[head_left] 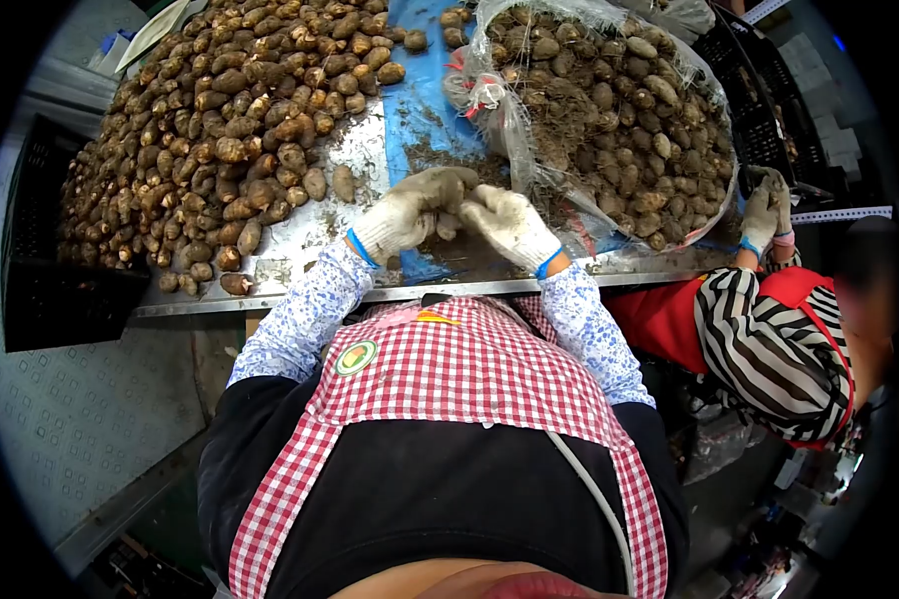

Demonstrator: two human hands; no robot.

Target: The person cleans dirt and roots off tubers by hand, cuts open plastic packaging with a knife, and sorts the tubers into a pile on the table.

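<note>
My left hand [412, 212], in a soiled white knit glove with a blue cuff, is closed, its fingers curled toward my right hand. My right hand [509, 225], gloved the same way, meets it at the front of the metal table [355, 150]. Whatever lies between the fingers is hidden by the gloves, so I cannot make it out. Just beyond my left hand, a few single taro roots [344, 184] lie apart from the big pile of taro roots [240, 130]. To the right of my hands, an open plastic sack [514, 150] holds many earthy, rooty taros [609, 110].
A black crate [50, 290] stands at the table's left end, partly under the pile. Blue sheeting [420, 80] with loose soil runs down the middle. At right, a co-worker in a striped top [769, 349] has gloved hands [764, 215] near the sack. More black crates [759, 90] stand behind.
</note>
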